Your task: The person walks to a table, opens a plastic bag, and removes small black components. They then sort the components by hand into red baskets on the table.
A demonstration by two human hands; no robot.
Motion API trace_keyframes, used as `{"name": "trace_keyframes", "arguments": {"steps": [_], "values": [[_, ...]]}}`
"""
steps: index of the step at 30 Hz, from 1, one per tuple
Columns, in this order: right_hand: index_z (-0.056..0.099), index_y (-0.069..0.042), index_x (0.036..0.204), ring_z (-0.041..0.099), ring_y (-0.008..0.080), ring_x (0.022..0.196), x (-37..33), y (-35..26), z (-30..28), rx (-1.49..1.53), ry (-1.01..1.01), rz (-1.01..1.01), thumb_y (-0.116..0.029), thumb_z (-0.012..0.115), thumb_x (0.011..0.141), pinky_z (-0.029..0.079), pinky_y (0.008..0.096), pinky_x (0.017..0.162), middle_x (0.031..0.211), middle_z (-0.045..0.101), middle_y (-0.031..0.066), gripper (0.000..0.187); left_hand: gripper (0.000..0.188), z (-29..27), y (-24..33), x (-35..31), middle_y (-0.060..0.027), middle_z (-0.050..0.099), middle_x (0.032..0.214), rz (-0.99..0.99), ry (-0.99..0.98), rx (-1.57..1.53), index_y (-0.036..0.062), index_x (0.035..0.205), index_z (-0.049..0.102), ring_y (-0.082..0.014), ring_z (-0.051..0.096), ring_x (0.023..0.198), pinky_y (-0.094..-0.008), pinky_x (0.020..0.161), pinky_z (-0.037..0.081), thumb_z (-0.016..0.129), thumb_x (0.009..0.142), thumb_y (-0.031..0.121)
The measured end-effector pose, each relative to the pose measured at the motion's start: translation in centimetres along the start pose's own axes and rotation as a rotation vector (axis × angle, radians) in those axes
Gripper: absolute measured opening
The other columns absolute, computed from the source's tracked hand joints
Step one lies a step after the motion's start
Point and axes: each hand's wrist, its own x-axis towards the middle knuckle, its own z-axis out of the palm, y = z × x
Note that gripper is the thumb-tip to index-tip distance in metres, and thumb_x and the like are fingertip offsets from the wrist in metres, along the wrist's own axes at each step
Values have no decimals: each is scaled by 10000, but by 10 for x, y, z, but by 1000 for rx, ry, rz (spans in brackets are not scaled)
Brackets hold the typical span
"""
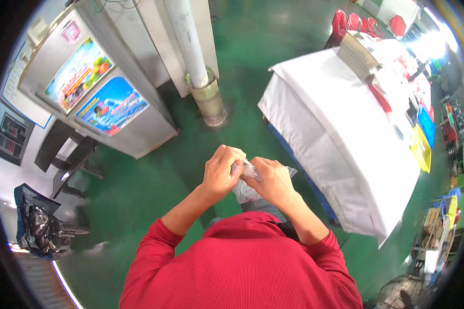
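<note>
Green floor [247,56] spreads through the room, past a grey refrigerator [131,77] and a pale pole [191,46]. Beyond the left edge of the white-covered tabletop [335,134], a clear plastic bag [246,192] is held in the air before the red-sleeved person. The left hand [221,172] and right hand [272,180] are side by side, fingers curled narrowly on its bunched plastic. Near the tabletop's right edge sits a yellow tray [421,149].
</note>
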Motion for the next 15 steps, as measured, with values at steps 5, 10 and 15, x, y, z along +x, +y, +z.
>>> {"name": "trace_keyframes", "arguments": {"steps": [5,10,15], "values": [[546,-1,1156,584,244,931,187,57,-34,566,-143,70,-255,621,849,454,347,796,962,585,109,405,128,16,-114,139,-126,590,947,-287,323,-106,22,948,550,-216,607,806,-287,629,508,608,836,40],[591,-11,1176,518,117,1010,359,140,-31,966,-286,312,-338,491,956,410,271,852,1047,553,18,407,209,44,-219,255,-87,527,936,-256,391,-141,40,935,496,-151,550,793,-239,636,473,651,851,152],[646,-25,1026,527,69,856,513,234,-29,1141,-101,239,-276,541,938,426,246,798,933,601,-9,286,220,76,-349,385,-103,498,745,-88,271,114,41,781,499,-254,530,674,-328,572,438,709,730,78]]}}
